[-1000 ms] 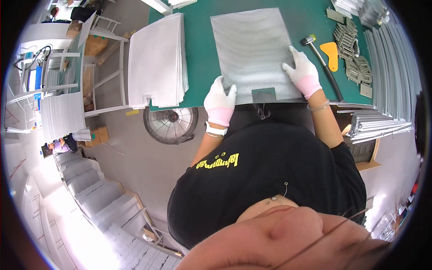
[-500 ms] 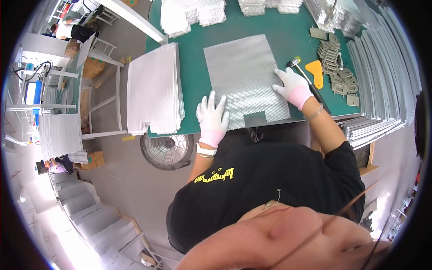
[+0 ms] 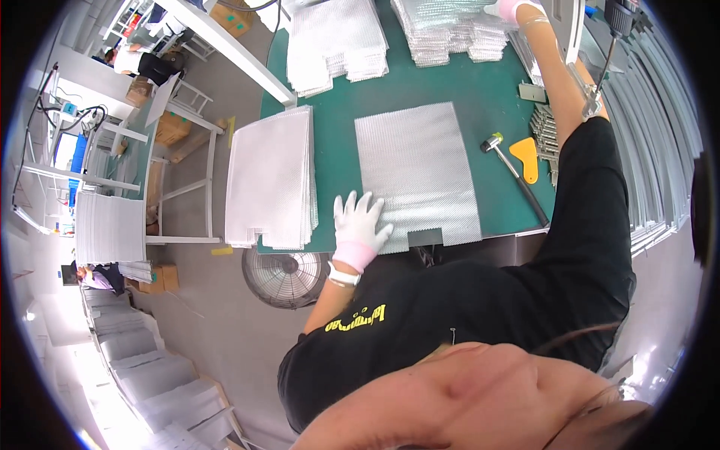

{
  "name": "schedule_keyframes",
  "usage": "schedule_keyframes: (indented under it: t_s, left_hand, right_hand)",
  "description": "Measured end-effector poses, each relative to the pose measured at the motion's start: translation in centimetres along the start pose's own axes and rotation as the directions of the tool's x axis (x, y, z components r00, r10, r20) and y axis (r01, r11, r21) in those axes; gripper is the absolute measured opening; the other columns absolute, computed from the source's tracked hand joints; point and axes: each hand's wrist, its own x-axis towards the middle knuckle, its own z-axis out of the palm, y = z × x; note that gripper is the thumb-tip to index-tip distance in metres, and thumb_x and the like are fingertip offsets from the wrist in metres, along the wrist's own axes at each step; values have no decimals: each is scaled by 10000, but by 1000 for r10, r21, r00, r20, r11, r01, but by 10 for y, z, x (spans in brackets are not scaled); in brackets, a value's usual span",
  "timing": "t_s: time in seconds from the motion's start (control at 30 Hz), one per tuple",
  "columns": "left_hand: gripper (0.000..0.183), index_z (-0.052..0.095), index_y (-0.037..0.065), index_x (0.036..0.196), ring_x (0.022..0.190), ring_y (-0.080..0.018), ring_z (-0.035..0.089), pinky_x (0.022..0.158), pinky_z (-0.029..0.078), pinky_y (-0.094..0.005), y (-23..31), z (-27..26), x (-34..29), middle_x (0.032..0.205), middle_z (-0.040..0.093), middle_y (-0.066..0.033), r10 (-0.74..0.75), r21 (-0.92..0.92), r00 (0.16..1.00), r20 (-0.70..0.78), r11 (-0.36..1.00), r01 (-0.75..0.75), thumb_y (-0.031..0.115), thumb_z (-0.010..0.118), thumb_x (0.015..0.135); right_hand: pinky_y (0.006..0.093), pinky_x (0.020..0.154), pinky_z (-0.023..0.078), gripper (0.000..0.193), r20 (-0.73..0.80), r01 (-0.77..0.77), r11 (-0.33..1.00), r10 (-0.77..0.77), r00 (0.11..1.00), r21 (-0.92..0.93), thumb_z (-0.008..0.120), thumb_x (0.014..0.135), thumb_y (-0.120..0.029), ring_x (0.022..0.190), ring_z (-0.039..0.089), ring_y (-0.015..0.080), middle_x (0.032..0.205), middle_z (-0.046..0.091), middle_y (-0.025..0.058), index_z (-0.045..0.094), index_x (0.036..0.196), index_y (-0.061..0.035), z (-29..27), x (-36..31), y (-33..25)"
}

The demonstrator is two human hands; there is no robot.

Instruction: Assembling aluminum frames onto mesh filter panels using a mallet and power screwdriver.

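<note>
A silver mesh sheet [image 3: 420, 161] with a small notch in its near edge lies flat on the green table [image 3: 337, 142] before me. My left hand [image 3: 360, 234], in a white glove with a pink cuff, rests with spread fingers on the sheet's near left corner. Far across the table, my right hand [image 3: 504, 9] is at the right end of a stack of notched mesh sheets [image 3: 450, 37]. The picture's upper edge cuts it off, so its grip does not show. My right arm passes over a pile of grey-green metal brackets [image 3: 544, 135].
Left of the sheet lies a stack of pale sheets [image 3: 268, 180]; another stack [image 3: 337, 45] is behind it. A mallet [image 3: 516, 176] and yellow scraper [image 3: 526, 159] lie at right. Long metal strips [image 3: 660, 142] line the right side. A power screwdriver [image 3: 619, 19] hangs there. A fan [image 3: 289, 281] stands below.
My right hand has left the mesh sheet's right edge and reached far forward to the back stack. My left hand stays at the near left corner. The view has shifted slightly.
</note>
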Motion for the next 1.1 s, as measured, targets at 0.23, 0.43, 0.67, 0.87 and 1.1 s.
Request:
schedule_keyframes:
  t_s: [0.23,0.43,0.67,0.87,1.1]
  left_hand:
    - [649,507,147,1445,1384,-407,377,1185,183,-591,-5,15,-24,1491,444,-145,-82,10,996,-29,997,82,444,630,882]
    - [636,518,136,1432,1399,-412,359,1194,169,-584,-9,21,-3,1492,439,-153,-91,-36,994,-65,995,89,435,635,882]
    - [628,592,123,1368,1430,-421,319,1203,130,-589,-20,19,2,1458,478,-164,-83,-111,995,-56,991,76,489,648,861]
    - [601,629,121,1319,1418,-419,335,1197,126,-604,-20,12,10,1401,522,-163,-73,-91,997,-38,993,69,499,655,853]
    - [637,592,98,1350,1394,-417,361,1194,146,-604,-17,0,10,1326,551,-173,-44,-82,984,-174,996,30,467,685,840]
  right_hand:
    - [444,972,527,525,8,-117,992,118,993,-56,657,808,-444,1144,662,357,1231,681,187,714,1207,-107,-7,0,-43]
    - [449,944,532,624,-141,-162,982,175,974,101,667,793,-487,1142,649,370,1239,659,220,644,1275,-91,-38,-26,-51]
    - [460,923,529,571,-614,209,836,181,768,507,702,782,-474,1055,663,379,1103,671,249,648,1161,-50,25,37,-11]
    - [442,888,525,536,-666,361,731,168,727,579,688,839,-426,1030,663,338,1093,684,204,632,1196,-30,45,64,12]
    - [421,848,520,496,-715,542,548,158,681,637,672,905,-371,1002,663,290,1081,699,152,614,1237,-7,64,0,24]
